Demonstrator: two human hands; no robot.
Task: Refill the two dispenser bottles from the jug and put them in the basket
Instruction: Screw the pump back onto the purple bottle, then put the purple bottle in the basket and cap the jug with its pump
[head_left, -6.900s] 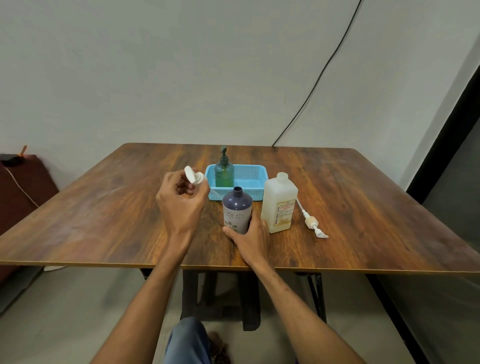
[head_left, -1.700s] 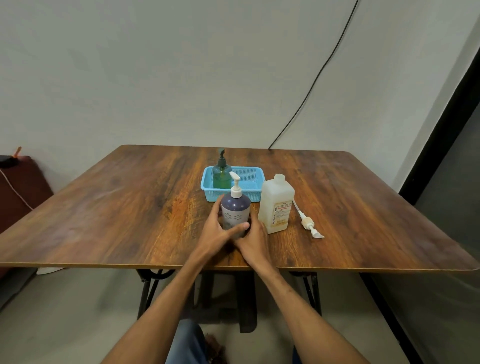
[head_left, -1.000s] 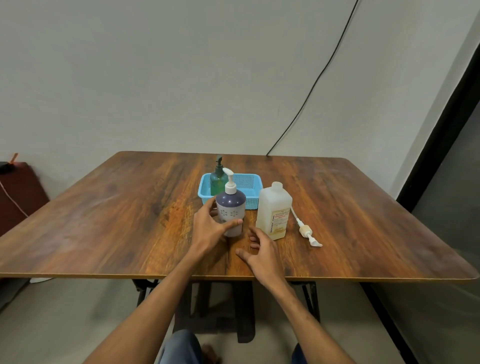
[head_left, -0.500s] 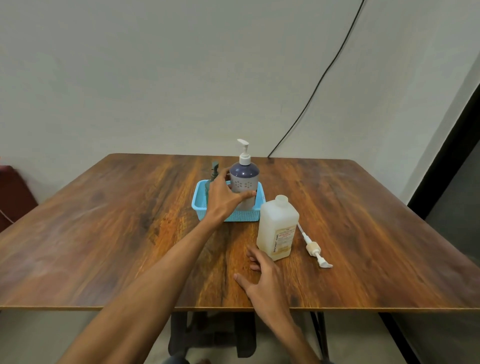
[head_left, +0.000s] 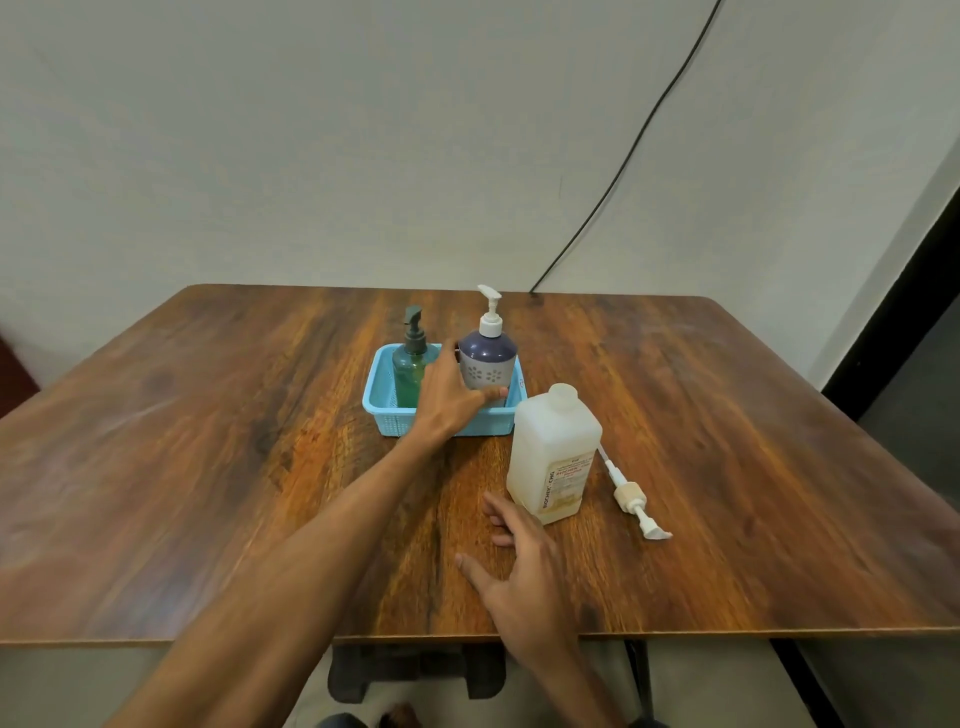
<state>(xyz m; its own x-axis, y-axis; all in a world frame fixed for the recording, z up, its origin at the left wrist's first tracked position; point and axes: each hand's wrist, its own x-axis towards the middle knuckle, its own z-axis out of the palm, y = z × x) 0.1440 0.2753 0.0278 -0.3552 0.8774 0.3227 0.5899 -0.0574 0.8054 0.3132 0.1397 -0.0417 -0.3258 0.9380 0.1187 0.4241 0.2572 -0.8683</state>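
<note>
Brown wood-grain table top (head_left: 208, 467) with rounded far corners, glossy sheen on the left half. Dark metal table base (head_left: 415, 675) visible below the near edge.

Loose white pump head with beige collar and long thin dip tube (head_left: 631, 499) lies flat on the table toward the right, nozzle toward the near edge, tube running diagonally away from it.

Plain off-white wall (head_left: 311, 145) behind the table. Thin black cable (head_left: 631, 145) runs diagonally down the wall from upper right and meets the table's far edge.

Dark vertical frame or panel (head_left: 898, 322) at the right margin. Dark reddish object (head_left: 13, 374) at the left margin, too cropped to identify. Grey floor (head_left: 72, 686) below.
</note>
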